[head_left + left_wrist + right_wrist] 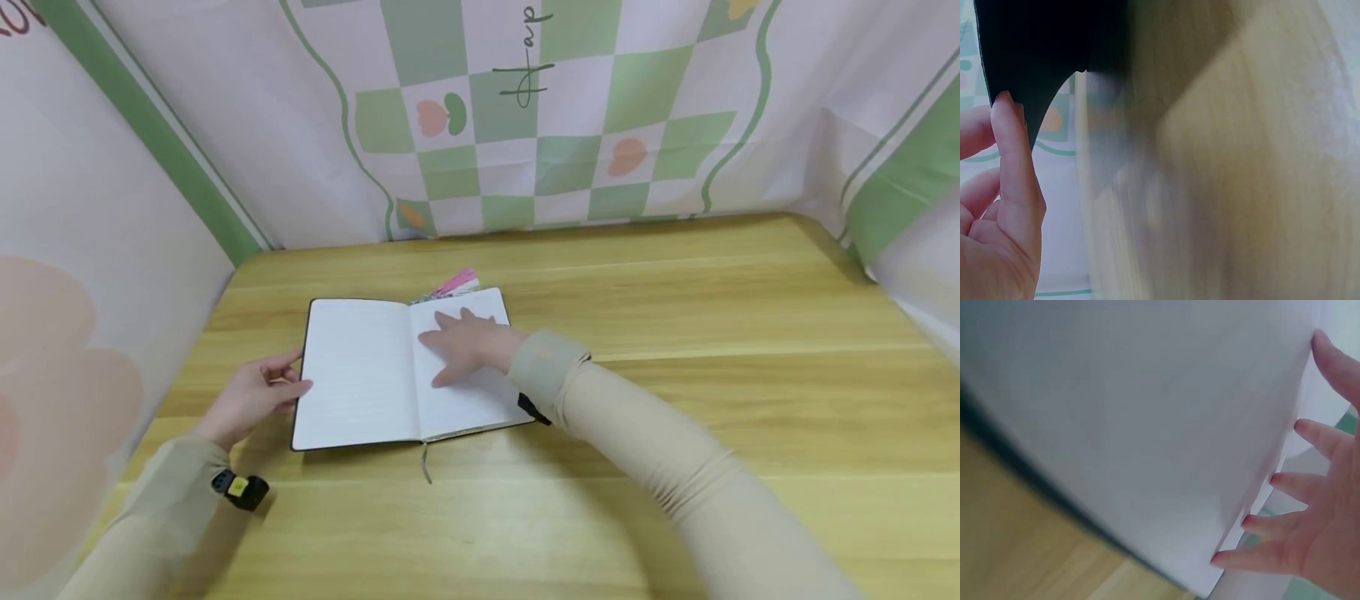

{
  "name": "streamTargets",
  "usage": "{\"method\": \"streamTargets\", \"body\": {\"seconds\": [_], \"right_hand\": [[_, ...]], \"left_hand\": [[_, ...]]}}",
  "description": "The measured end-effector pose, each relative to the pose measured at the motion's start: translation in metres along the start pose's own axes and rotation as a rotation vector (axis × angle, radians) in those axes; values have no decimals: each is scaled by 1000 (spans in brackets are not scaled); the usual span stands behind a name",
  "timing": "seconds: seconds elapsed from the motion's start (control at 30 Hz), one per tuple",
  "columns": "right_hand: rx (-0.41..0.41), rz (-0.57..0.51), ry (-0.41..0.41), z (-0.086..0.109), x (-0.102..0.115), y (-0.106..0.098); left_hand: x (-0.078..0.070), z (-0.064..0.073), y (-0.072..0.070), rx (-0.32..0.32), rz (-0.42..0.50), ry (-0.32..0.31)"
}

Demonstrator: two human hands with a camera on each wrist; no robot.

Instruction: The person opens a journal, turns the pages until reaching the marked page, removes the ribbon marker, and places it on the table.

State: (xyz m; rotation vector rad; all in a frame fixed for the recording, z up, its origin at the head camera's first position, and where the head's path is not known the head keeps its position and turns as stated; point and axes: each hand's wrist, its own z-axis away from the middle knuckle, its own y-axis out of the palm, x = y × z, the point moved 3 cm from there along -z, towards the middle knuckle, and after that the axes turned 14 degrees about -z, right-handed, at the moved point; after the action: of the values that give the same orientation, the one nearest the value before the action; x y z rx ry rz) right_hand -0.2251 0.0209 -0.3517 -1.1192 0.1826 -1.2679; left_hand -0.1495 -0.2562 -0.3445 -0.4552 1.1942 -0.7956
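An open notebook (356, 375) with white, faintly lined pages and a dark cover lies on the wooden table. My left hand (251, 396) pinches its left edge, thumb on the page side and fingers behind. In the left wrist view, the cover's black outer side (1035, 44) is raised off the tabletop, with the thumb and a finger at its edge. Spread fingers of my right hand (468, 346) rest on the right page; the right wrist view shows their fingertips (1282, 479) touching the page (1135, 437). A thin ribbon bookmark (425, 462) hangs from the spine's near end.
A pink and white item (457, 282) sticks out from behind the notebook's far edge. The wooden table (712, 400) stretches to the right. Printed cloth (570, 100) with green checks hangs behind the table and along both sides.
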Motion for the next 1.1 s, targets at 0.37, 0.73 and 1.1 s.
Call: {"method": "streamTargets", "body": {"seconds": [0.37,0.73,1.1], "right_hand": [[-100,38,1,-4,-32,-22],[-172,35,101,-11,-45,-37],[-222,7,79,-14,-47,-38]], "left_hand": [[1,1,3,0,-4,0],[0,2,3,4,12,8],[-1,1,-1,7,1,22]]}}
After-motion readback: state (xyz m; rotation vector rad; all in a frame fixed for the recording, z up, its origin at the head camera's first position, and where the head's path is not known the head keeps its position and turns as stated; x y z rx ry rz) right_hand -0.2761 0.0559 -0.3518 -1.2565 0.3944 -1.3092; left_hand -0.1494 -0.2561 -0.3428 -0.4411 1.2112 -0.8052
